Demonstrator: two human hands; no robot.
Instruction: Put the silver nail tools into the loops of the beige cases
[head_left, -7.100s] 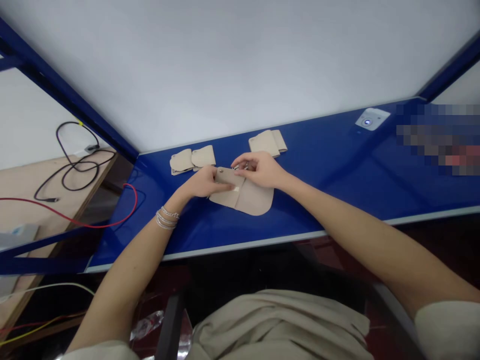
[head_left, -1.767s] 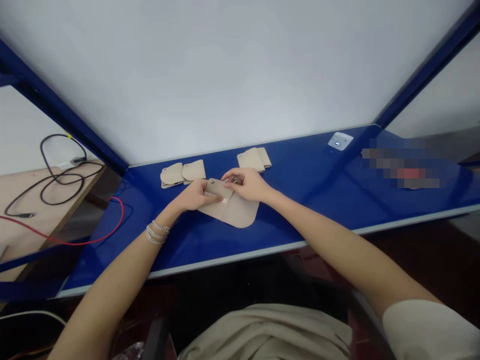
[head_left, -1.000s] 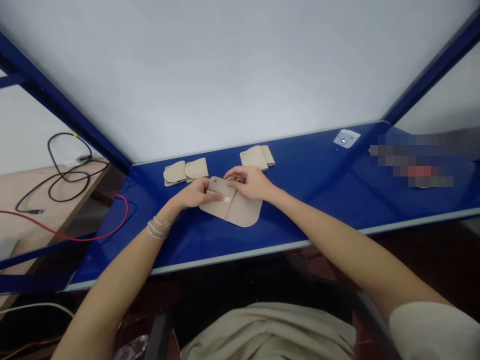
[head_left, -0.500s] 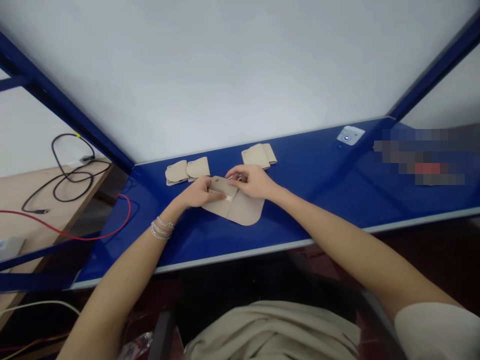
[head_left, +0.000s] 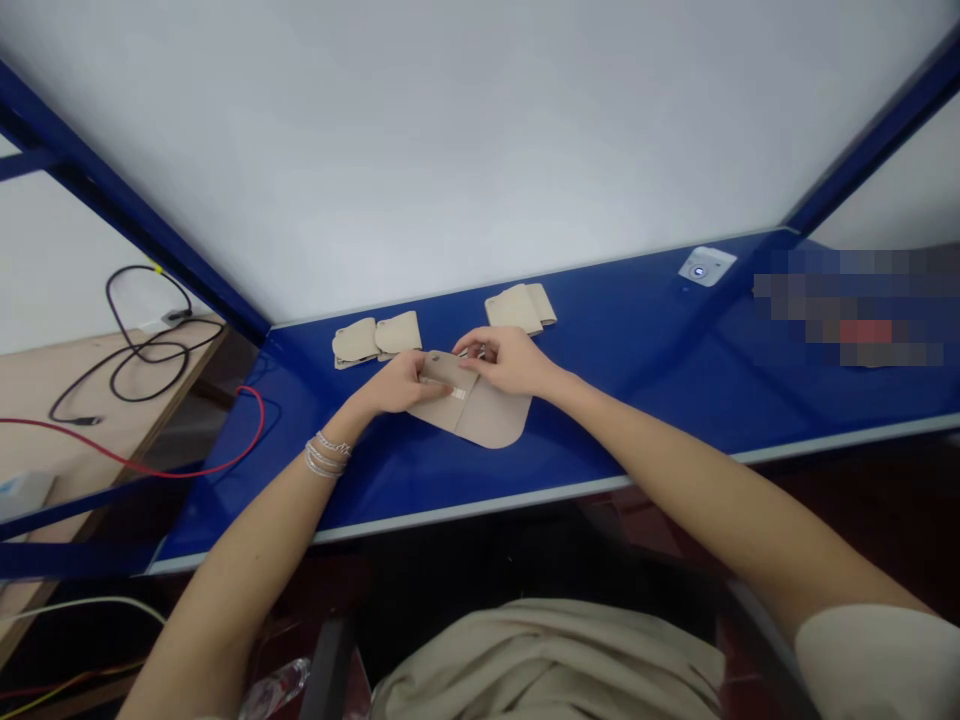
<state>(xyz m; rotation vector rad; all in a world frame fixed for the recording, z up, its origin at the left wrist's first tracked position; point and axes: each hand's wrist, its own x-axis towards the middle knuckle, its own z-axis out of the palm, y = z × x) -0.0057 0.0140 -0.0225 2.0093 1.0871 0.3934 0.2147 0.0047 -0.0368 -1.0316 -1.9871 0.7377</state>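
Observation:
A beige pouch-like piece (head_left: 487,418) with a rounded lower corner lies on the blue table (head_left: 645,380). My left hand (head_left: 394,385) pinches its folded upper flap from the left. From the right, my right hand (head_left: 508,359) grips the top edge of the same piece, fingers curled. A small metal snap shows on the flap between both hands. Silver bracelets circle my left wrist.
Two beige folded pieces (head_left: 375,338) lie at the back left, another stack (head_left: 520,305) behind my right hand. A small white device (head_left: 705,266) with a lit dot sits far right. Black and red cables (head_left: 142,350) lie on the wooden bench to the left.
Both hands stay on the beige piece with only small finger shifts at the flap. The view has drifted slightly.

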